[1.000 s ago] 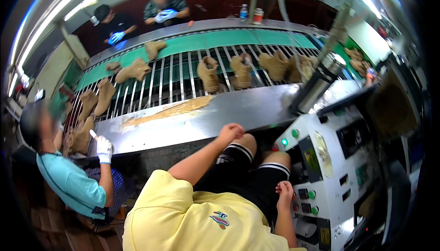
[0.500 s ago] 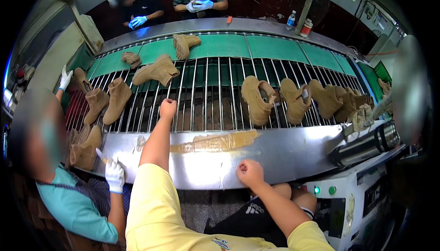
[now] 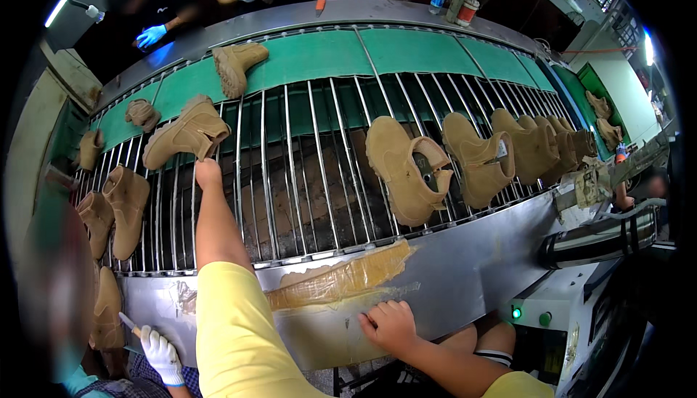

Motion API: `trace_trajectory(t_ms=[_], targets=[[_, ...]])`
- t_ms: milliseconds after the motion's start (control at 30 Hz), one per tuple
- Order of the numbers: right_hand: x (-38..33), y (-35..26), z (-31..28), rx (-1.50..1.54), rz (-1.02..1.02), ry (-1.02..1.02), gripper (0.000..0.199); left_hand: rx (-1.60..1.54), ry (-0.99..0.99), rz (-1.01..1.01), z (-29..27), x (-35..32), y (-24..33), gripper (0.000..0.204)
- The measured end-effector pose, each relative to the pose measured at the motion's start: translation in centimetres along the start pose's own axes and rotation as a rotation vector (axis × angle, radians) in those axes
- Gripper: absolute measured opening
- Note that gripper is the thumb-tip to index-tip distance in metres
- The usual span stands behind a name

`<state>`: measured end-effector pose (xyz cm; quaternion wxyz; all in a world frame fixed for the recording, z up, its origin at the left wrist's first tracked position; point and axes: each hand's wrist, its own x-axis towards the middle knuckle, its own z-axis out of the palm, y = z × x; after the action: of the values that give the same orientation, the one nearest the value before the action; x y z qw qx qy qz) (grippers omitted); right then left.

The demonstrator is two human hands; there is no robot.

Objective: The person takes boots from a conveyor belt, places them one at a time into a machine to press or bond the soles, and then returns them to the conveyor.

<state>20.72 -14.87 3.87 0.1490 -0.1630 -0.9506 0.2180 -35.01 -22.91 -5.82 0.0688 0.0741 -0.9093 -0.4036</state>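
The tan suede ankle boot (image 3: 190, 131) lies on its side across the metal rods of the conveyor (image 3: 319, 180), sole toward the far green belt. Its dark elastic panel faces up, its heel toward the near edge.

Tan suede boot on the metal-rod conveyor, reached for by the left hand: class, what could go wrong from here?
1. The left hand only reaches the heel of the tan suede boot, so it may slip away.
2. Fingers could catch between the metal conveyor rods.
3. The right hand rests on peeling brown tape, poor support while leaning.
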Motion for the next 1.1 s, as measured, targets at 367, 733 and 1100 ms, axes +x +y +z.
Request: trace_trajectory(t_ms=[367, 733, 1100], targets=[[0.0, -0.3, 1.2, 0.045, 0.017, 0.085, 0.03, 0.209, 0.049, 0.527, -14.4, -5.2, 3.6, 0.046], [-7.3, 0.9, -0.1, 1.304, 0.614, -0.22, 0.033, 0.119, -1.099, 0.525, -38.9, -33.0, 19.7, 0.04], [-22.9, -6.2, -15.3, 2.644, 0.379, -0.549, 0.086, 0.118, -1.391, 1.506, -43.7, -55.0, 23.4, 0.029]])
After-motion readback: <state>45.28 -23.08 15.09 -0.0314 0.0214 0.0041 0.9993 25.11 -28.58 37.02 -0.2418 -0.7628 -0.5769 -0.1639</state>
